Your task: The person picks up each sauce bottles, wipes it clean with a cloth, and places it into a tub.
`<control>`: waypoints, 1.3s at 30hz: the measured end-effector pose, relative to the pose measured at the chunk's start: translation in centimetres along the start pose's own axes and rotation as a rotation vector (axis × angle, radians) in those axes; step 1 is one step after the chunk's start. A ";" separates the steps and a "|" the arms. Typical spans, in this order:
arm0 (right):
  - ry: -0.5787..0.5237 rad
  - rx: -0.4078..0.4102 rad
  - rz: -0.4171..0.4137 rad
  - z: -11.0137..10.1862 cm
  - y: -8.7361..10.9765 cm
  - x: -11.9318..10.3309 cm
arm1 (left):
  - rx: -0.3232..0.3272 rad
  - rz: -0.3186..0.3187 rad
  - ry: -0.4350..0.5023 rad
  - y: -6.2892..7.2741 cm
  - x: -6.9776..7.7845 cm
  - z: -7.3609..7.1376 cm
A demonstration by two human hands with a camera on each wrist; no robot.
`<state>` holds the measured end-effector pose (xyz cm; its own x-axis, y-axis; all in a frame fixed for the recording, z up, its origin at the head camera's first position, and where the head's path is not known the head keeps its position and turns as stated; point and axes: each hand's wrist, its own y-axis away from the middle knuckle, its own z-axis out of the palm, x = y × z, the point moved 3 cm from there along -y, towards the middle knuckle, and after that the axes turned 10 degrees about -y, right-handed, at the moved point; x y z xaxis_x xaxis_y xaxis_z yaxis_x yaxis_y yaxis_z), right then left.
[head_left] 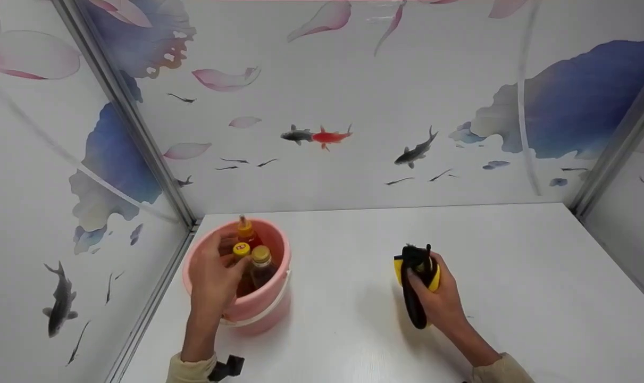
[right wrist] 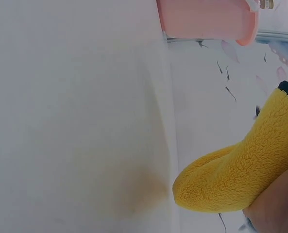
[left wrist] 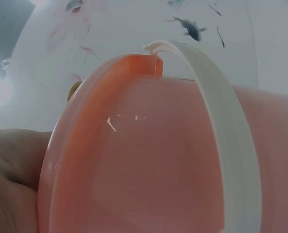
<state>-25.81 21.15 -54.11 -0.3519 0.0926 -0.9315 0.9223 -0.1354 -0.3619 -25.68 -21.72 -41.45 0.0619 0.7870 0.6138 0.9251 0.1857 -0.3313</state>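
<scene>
Inside the pink bucket (head_left: pixel 279 234) stand three bottles. My left hand (head_left: pixel 215 271) reaches over the near-left rim and grips the bottle with a round yellow cap (head_left: pixel 241 249), fingers behind it and thumb in front. Right beside the thumb is a dark bottle with a gold cap (head_left: pixel 261 255); behind stands a squeeze bottle with a yellow nozzle top (head_left: pixel 245 230). The lower parts of the bottles are hidden. On the right, my right hand (head_left: pixel 443 298) holds a folded cloth (head_left: pixel 415 298), black on one face and fluffy yellow (right wrist: pixel 236 170) on the other, above the table.
The bucket's white handle (left wrist: pixel 226 131) hangs down its near side. The white table (head_left: pixel 343 319) is bounded by printed panels with fish and petals at the back (head_left: pixel 364 181) and sides. Metal posts (head_left: pixel 157 154) stand at the corners.
</scene>
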 end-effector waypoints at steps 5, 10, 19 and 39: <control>0.010 0.007 -0.018 -0.1 -0.1 -0.2 | 0.088 0.025 0.001 0.3 0.3 -0.6; 0.021 0.017 -0.034 -0.5 -0.2 -0.4 | 0.196 0.069 0.058 0.4 0.5 -1.2; 0.120 0.046 -0.081 -1.2 -0.7 -0.8 | 0.329 0.160 0.168 1.0 2.4 -1.4; 0.565 -0.106 -0.141 -3.3 -2.2 0.6 | 0.149 0.571 0.227 4.0 10.0 6.1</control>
<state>-27.57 24.73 -53.75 -0.3592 0.6174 -0.6999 0.8942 0.0129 -0.4475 -23.59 -9.49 -40.98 0.6237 0.6445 0.4423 0.6615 -0.1337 -0.7380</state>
